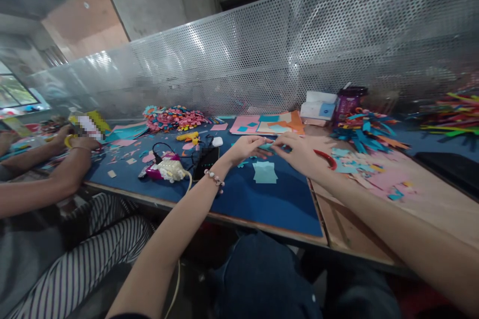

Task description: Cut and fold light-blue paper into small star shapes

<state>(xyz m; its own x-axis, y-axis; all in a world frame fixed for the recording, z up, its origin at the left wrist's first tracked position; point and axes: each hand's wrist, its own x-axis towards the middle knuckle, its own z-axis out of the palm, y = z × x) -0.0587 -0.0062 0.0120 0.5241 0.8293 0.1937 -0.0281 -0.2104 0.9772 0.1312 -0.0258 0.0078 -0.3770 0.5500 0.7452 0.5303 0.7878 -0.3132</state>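
Between my fingertips, over the blue mat (277,204), is a small light-blue piece of paper (267,146). My left hand (247,149) pinches one side of it, palm inward, with a beaded bracelet on the wrist. From the other side my right hand (295,152) grips it between thumb and fingers. Just below the hands lies a small stack of pale-blue paper squares (265,173), slightly fanned. Red-handled scissors (326,159) appear partly hidden behind my right wrist. The paper's exact fold is too small to make out.
A phone (205,163), a power strip (166,168) with cables and a yellow glue gun (188,137) lie left. Behind are coloured sheets (243,125) and a heap of paper flowers (174,118). Paper scraps (352,162) and a purple cup (350,102) stand right. A co-worker's arm (56,179) is far left.
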